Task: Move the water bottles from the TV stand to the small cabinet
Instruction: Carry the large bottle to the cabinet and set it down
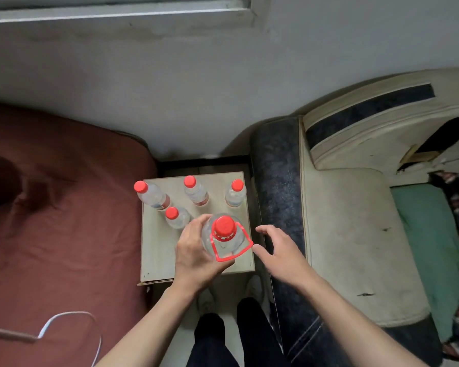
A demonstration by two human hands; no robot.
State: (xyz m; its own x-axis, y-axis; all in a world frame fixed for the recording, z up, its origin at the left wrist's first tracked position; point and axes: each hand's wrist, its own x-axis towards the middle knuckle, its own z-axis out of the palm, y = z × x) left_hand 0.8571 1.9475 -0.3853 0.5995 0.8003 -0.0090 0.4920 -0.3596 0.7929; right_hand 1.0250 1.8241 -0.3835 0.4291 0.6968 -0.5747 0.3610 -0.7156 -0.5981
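Large bottle (224,238), red cap, in left hand (196,256) over small cabinet (154,250).

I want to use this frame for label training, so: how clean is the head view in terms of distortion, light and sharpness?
Head view: strong wide-angle bending, the sofa and window sill curve; light soft and even, with a dark shadow on the red bedspread; centre fairly sharp at the large bottle in the left hand, edges softer; right hand slightly blurred.

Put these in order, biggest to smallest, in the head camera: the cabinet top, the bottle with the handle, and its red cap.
1. Small cabinet top
2. Handled water bottle, gripped by the left hand; it is nearer the camera, so it looks bigger
3. Its red cap
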